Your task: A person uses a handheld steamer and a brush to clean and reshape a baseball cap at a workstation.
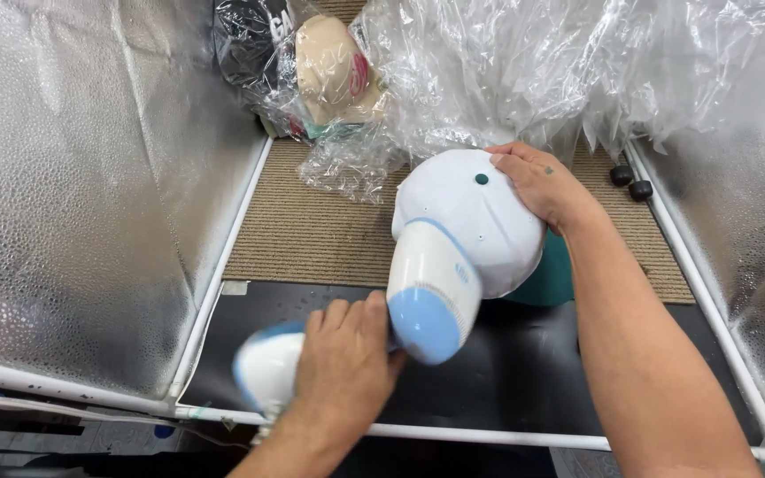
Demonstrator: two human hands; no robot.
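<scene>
left hand (343, 358) is closed around the handle of a white and pale blue handheld steamer (427, 288), fingers curled over the grip, knuckles up; the handle's rounded end (267, 367) shows at 9 o'clock of the hand, blurred. the steamer's head points toward 1 o'clock and sits against the near side of a white cap (475, 212). right hand (542, 181) lies over the cap's crown at its 2 o'clock edge, fingers spread and pressed flat, gripping the fabric rather than enclosing it. the cap is near frame centre, raised over the seam where a tan woven mat (312, 235) meets a black sheet (524, 363). judgement: for this pass to go well, the right hand should keep the crown taut and steady while the steamer head stays flush to the panel and moves slowly, with fingers kept off the head's path. cap appearance: white panels, small teal top button (482, 179), tiny eyelets, a teal part (551, 279) showing beneath at 5 o'clock, likely the brim. crumpled clear plastic bags (524, 71) pile at 12 o'clock; a bagged tan cap (334, 66) sits at 11 o'clock. silver bubbled walls (81, 177) on white tubing flank both sides; two small black knobs (630, 181) lie at 3 o'clock.
</scene>
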